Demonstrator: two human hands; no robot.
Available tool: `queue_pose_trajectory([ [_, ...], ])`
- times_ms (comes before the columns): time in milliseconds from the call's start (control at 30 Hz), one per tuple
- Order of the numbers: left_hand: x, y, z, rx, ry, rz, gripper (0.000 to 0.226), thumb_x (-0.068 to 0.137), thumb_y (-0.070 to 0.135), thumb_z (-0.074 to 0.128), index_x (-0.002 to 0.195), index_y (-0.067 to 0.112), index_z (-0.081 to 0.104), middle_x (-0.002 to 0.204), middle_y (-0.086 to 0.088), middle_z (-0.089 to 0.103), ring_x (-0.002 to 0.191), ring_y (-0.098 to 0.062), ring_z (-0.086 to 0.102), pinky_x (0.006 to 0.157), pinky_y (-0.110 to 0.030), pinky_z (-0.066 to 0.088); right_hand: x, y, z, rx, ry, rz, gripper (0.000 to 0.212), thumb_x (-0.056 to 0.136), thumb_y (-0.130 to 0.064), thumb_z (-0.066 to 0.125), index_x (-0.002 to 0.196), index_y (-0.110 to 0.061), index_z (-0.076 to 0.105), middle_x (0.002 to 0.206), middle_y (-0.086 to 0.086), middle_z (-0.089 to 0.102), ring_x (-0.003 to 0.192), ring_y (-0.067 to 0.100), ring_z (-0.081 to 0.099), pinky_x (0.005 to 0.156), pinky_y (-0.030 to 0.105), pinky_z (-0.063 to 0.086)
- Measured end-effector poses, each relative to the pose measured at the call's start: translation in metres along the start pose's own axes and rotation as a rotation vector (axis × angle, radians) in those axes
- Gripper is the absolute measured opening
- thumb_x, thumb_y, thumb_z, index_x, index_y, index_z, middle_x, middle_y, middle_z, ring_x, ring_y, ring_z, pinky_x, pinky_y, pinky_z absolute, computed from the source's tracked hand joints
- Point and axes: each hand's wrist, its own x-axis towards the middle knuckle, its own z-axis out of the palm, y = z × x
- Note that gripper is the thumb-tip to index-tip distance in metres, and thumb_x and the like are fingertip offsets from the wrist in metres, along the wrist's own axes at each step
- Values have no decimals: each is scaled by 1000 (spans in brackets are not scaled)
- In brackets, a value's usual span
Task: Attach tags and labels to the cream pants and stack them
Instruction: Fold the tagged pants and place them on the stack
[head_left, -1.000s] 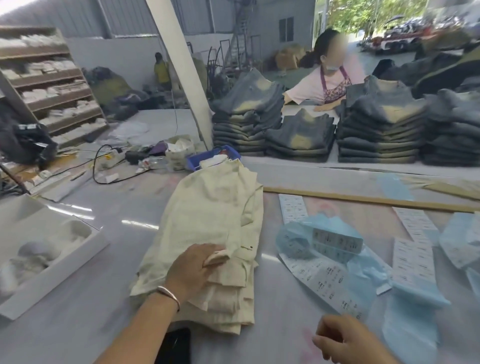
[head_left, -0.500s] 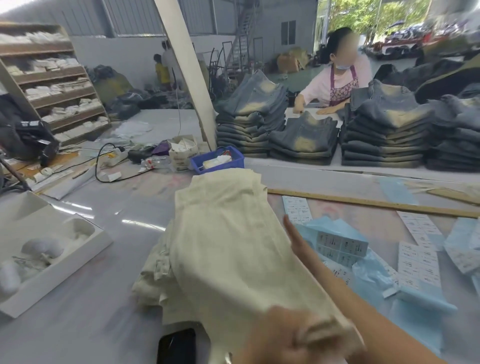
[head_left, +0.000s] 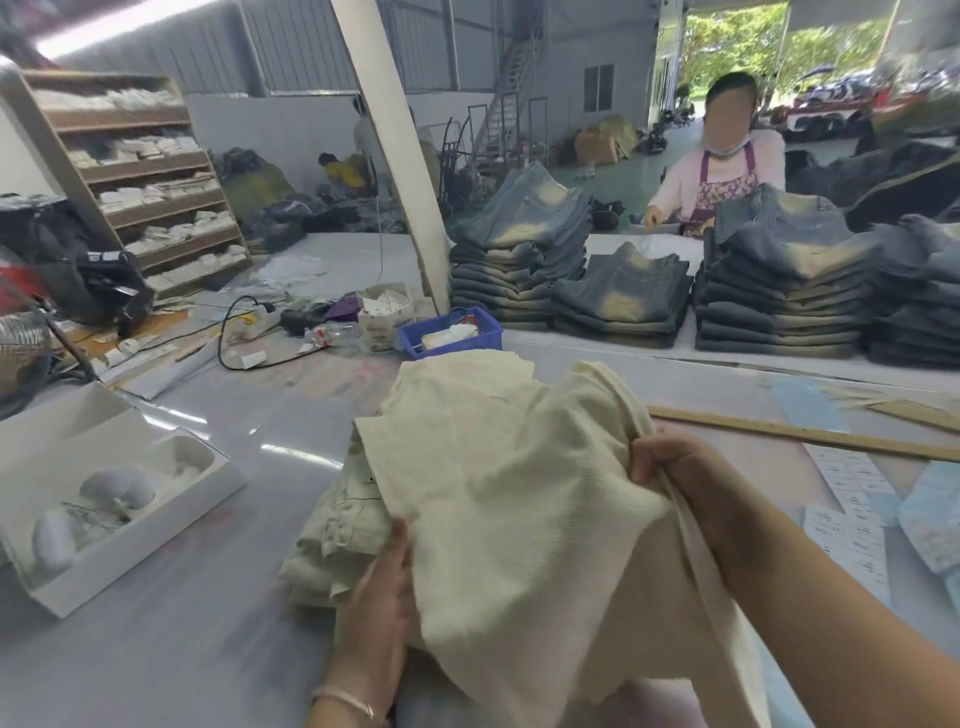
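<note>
The cream pants (head_left: 524, 499) are lifted in front of the person, above the stack of folded cream pants (head_left: 332, 525) on the grey table (head_left: 156, 649). Their long axis runs from the far end near the blue basket (head_left: 452, 332) back toward the person, with the near end draping down. The left hand (head_left: 382, 597) grips the cloth's left edge, fingers tucked beneath it. The right hand (head_left: 680, 483) clenches the right edge at the seam, fingers curled round it. Label sheets (head_left: 852, 540) lie on the right, with a wooden ruler (head_left: 810, 434) beyond. A white tray (head_left: 119, 525) sits left. Across the table stand stacks of blue jeans (head_left: 779, 291), a seated worker (head_left: 722, 171) behind them, and shelves (head_left: 140, 176) far left
</note>
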Motion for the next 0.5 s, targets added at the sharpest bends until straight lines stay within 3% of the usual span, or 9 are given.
queue_pose_trajectory([
  [67, -5, 15, 29, -277, -139, -228, 77, 85, 65, 53, 132, 4, 58, 135, -22, 56, 129, -35, 49, 112, -46, 31, -11, 1, -4, -38, -18, 30, 53, 30, 3, 49, 80, 3, 67, 66, 19, 63, 52, 30, 61, 45, 25, 50],
  [200, 10, 23, 43, -331, -40, -86, 50, 82, 39, 62, 119, 5, 66, 113, -19, 70, 97, -34, 70, 77, -43, 57, -44, 9, -21, -56, -169, 102, 57, 37, 13, 38, 85, 12, 68, 72, 27, 66, 61, 34, 67, 48, 26, 53],
  [267, 8, 22, 48, -347, -63, -79, 46, 83, 28, 63, 120, 1, 65, 112, -21, 69, 97, -38, 68, 77, -45, 57, -71, 11, -30, -10, -202, 41, 65, 46, 18, 38, 109, 23, 54, 91, 40, 63, 86, 38, 69, 72, 30, 57],
  [300, 6, 22, 52, -340, -68, -82, 44, 84, 22, 62, 120, -2, 65, 113, -22, 68, 99, -39, 67, 79, -46, 57, -87, 11, -35, 98, -280, -28, 68, 58, 19, 35, 125, 25, 40, 111, 47, 52, 108, 45, 58, 94, 37, 50],
  [333, 2, 20, 57, -320, -88, -98, 40, 84, 18, 60, 117, -3, 67, 112, -23, 68, 99, -40, 67, 79, -46, 57, -99, 13, -45, 197, -343, -61, 69, 67, 19, 30, 136, 22, 27, 126, 48, 39, 120, 51, 44, 107, 44, 38],
  [367, -4, 19, 64, -299, -126, -106, 34, 85, 17, 57, 109, -2, 71, 110, -23, 69, 97, -40, 68, 75, -45, 58, -111, 13, -54, 185, -323, -65, 71, 70, 16, 36, 141, 16, 26, 131, 45, 38, 122, 52, 42, 106, 49, 39],
  [400, -11, 20, 71, -295, -181, -95, 30, 87, 16, 55, 100, -1, 75, 107, -22, 70, 95, -39, 70, 71, -43, 59, -120, 16, -73, 176, -259, 43, 77, 64, 10, 55, 140, 7, 39, 129, 41, 46, 115, 51, 52, 96, 49, 48],
  [433, -19, 26, 81, -295, -224, -71, 30, 89, 17, 52, 94, 1, 77, 105, -21, 71, 94, -37, 70, 68, -42, 59, -132, 15, -87, 105, -182, 89, 82, 50, 1, 75, 130, -1, 56, 123, 37, 55, 105, 48, 61, 85, 48, 55],
  [500, -38, 45, 104, -273, -311, 21, 34, 95, 21, 47, 98, 3, 77, 109, -21, 71, 98, -36, 69, 69, -40, 59, -158, 12, -102, -55, -85, 127, 79, 29, -14, 90, 105, -1, 72, 112, 35, 63, 89, 42, 68, 73, 44, 59],
])
